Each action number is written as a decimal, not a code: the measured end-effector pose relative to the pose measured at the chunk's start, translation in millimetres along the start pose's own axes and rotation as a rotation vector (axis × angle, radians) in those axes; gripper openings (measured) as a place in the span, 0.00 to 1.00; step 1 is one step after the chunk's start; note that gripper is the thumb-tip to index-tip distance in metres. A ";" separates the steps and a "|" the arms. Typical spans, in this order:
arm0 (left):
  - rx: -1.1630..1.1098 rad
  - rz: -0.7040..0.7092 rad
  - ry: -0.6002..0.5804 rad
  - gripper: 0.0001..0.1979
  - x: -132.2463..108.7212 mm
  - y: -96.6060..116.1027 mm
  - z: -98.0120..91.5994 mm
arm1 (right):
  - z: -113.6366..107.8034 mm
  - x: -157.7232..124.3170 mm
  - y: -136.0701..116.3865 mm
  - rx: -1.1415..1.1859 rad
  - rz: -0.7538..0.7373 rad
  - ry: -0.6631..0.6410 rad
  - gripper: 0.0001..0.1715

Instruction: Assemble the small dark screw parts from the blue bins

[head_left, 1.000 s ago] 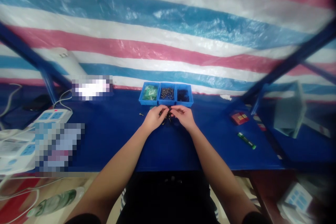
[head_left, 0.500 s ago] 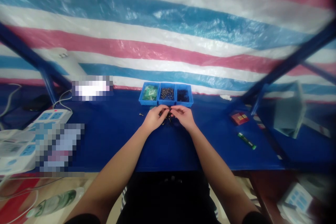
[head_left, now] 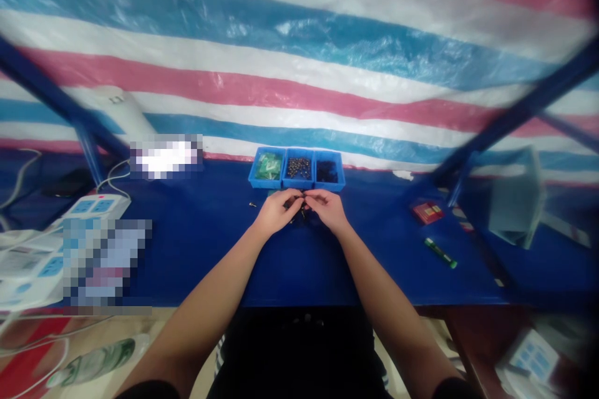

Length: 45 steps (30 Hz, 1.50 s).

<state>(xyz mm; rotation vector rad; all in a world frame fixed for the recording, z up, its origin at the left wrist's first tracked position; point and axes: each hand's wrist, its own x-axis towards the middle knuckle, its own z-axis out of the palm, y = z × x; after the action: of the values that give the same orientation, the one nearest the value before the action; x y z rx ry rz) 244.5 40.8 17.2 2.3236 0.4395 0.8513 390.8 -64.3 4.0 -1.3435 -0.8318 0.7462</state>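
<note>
My left hand (head_left: 276,212) and my right hand (head_left: 327,209) meet fingertip to fingertip over the blue table (head_left: 210,249), just in front of three blue bins. Both pinch small dark parts (head_left: 299,204) between them, too small to name. More small dark pieces lie on the table under the hands. The left bin (head_left: 266,168) holds green pieces, the middle bin (head_left: 298,167) small metal parts, the right bin (head_left: 327,171) dark parts. A single tiny screw-like piece (head_left: 252,204) lies left of my left hand.
A white power strip (head_left: 96,207) with cables sits at the left. A red box (head_left: 427,212) and a green pen-like stick (head_left: 440,252) lie at the right. A plastic bottle (head_left: 93,361) lies on the floor. A striped tarp (head_left: 299,62) hangs behind.
The hands have stayed together over the same spot; only the fingers have shifted slightly around the small parts.
</note>
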 end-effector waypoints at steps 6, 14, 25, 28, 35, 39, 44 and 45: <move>-0.056 0.038 0.036 0.11 -0.3 -3.9 3.1 | 1.2 -1.8 -1.8 -0.003 0.004 0.011 0.19; 0.032 0.090 -0.008 0.12 0.8 -6.7 2.6 | 0.5 -0.6 0.5 -0.081 0.017 0.013 0.18; 0.158 0.178 -0.003 0.12 2.1 -15.7 4.5 | -5.6 1.2 -3.7 -0.059 -0.021 0.070 0.19; 0.166 0.188 0.047 0.12 2.1 -17.0 4.6 | -4.7 1.2 -1.4 -0.064 -0.009 0.068 0.19; 0.171 0.212 0.067 0.12 1.9 -18.7 4.9 | -4.1 2.4 0.1 -0.069 0.006 0.078 0.18; 0.161 0.221 0.064 0.11 1.6 -18.0 5.9 | -3.7 1.8 -1.8 -0.056 0.015 0.085 0.17; 0.168 0.137 0.083 0.14 2.4 -13.4 3.7 | -9.5 3.3 -5.1 -0.011 0.021 0.192 0.17; 0.171 0.124 0.094 0.13 2.5 -13.1 3.3 | -11.7 4.1 -5.6 -0.014 0.013 0.235 0.18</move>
<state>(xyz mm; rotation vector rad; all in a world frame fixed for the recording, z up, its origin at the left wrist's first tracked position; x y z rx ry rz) 247.3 50.5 7.9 2.4962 0.4259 1.0218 402.9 -67.4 9.5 -1.4190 -0.6432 0.5798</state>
